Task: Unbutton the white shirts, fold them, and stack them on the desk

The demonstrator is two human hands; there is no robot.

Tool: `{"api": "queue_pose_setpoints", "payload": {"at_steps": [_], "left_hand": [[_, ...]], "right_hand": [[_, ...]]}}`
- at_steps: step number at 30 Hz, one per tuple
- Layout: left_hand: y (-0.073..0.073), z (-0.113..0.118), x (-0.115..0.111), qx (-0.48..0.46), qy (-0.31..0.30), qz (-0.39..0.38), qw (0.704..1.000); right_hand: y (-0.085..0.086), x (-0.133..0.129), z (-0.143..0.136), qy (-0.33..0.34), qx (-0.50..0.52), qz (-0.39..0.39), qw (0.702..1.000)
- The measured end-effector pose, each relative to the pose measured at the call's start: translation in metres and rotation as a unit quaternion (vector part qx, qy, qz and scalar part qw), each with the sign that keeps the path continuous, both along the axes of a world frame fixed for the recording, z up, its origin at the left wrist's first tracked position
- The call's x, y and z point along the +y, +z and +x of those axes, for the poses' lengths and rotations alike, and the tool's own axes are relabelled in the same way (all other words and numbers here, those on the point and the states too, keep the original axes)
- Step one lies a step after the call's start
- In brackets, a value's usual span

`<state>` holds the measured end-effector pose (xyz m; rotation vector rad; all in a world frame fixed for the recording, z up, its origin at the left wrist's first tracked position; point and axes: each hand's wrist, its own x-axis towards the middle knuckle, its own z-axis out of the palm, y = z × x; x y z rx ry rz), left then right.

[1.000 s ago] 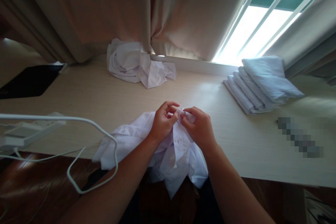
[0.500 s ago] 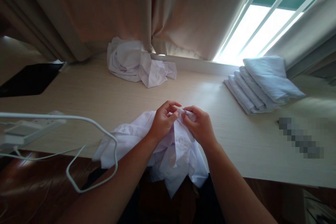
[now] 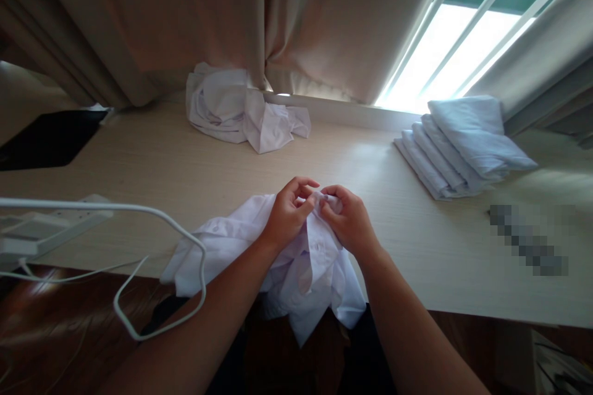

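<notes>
A white buttoned shirt (image 3: 319, 253) lies bunched at the table's front edge, with its lower part hanging over. My left hand (image 3: 291, 207) pinches the cloth near its top with thumb and fingers. Close beside it, my right hand (image 3: 345, 213) grips the same piece of cloth, fingers curled over it. The fingertips of both hands almost meet. A strip with buttonholes hangs down between my wrists. My forearms cover part of the shirt.
Crumpled white cloth (image 3: 222, 105) lies at the back of the table (image 3: 352, 160). Folded white cloths (image 3: 467, 142) are stacked at the back right, near a pixelated object (image 3: 528, 241). At left are a black flat item (image 3: 50, 139), a power strip (image 3: 60, 222) and a looping white cable (image 3: 152, 210).
The view has shifted very slightly. Both hands keep their hold on the shirt, and the right fingers have moved a little on the cloth.
</notes>
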<state>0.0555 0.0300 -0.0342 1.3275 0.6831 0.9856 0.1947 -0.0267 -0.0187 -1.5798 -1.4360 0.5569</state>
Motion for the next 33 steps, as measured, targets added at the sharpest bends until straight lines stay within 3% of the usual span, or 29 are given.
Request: {"api": "queue_pose_setpoints", "payload": {"at_steps": [16, 28, 33], "left_hand": [[-0.006, -0.005, 0.003, 0.08, 0.012, -0.001, 0.997], [-0.007, -0.01, 0.008, 0.096, -0.021, -0.039, 0.994], [-0.006, -0.011, 0.008, 0.082, -0.064, -0.073, 0.992]], "right_hand": [[-0.004, 0.0, -0.006, -0.036, -0.01, 0.038, 0.999], [-0.01, 0.003, -0.006, -0.039, -0.02, 0.047, 0.998], [-0.01, 0.003, -0.004, -0.04, -0.024, 0.05, 0.998]]}}
